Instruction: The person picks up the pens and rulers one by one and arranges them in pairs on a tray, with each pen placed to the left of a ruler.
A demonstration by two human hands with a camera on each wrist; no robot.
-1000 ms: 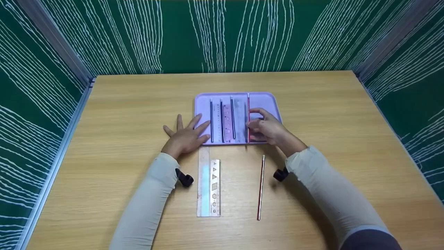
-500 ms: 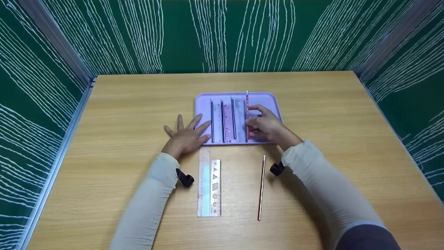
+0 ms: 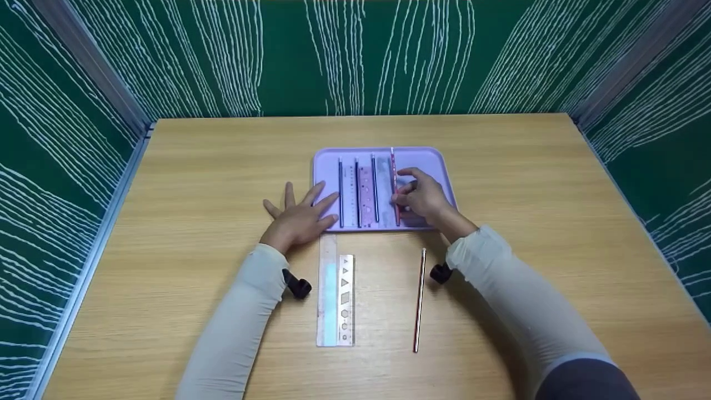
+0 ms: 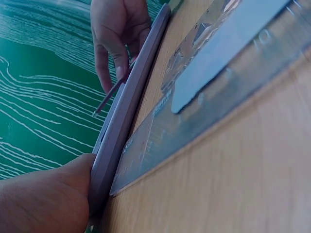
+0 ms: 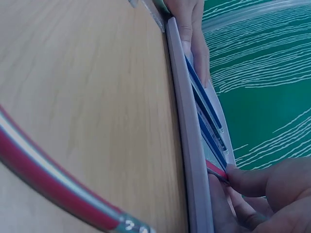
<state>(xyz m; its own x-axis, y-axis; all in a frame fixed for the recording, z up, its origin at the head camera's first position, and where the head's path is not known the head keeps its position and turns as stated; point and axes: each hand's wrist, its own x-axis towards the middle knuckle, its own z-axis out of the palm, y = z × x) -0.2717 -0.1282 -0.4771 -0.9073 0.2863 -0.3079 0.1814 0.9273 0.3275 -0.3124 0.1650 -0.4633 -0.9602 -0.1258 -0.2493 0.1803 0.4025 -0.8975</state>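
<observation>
A lilac tray point(image 3: 425, 158) lies on the table. My left hand point(image 3: 300, 222) rests with spread fingers over its left edge. My right hand point(image 3: 425, 197) pinches a red pencil point(image 3: 394, 166) between thumb and fingers, over the tray's right half. In the left wrist view this pencil point(image 4: 104, 101) is tilted, its tip end hidden. Left of it lie three dark blue pencils point(image 3: 375, 189), alternating with a clear ruler point(image 3: 348, 194), a pink ruler point(image 3: 366, 194) and a greyish clear strip point(image 3: 384, 191).
In front of the tray lie a clear ruler with a light blue strip point(image 3: 330, 300) and a shape-stencil ruler point(image 3: 345, 283), side by side. Another red striped pencil point(image 3: 419, 300) lies to their right, near my right wrist. Green walls with white lines point(image 3: 289, 55) border the table.
My right hand has moved slightly left with the red pencil, closer to the greyish clear strip. The pencil now leans, its top end further left. My left hand stays in place.
</observation>
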